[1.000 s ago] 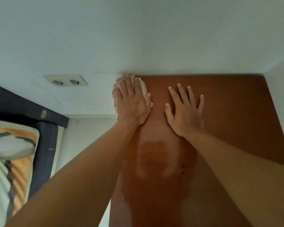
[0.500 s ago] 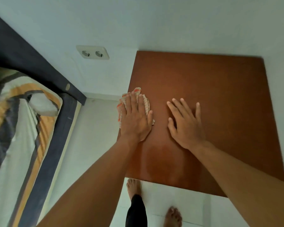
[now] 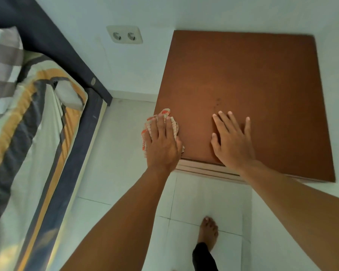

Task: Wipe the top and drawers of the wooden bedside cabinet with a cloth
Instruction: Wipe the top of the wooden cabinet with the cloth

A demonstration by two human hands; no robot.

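left hand [image 3: 162, 142] presses flat, fingers straight, on the orange-striped cloth [image 3: 159, 125] at the cabinet top [image 3: 252, 79]'s front left corner; right hand [image 3: 232, 139] rests flat, fingers spread, beside it

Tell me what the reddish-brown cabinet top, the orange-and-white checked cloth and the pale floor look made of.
Reddish-brown cabinet top: wood or wood-look laminate, smooth satin finish; even colour, soft sheen, no clear grain. Orange-and-white checked cloth: soft woven fabric, likely cotton; it bunches in folds. Pale floor: glazed tiles, probably ceramic; straight grout lines, light gloss.
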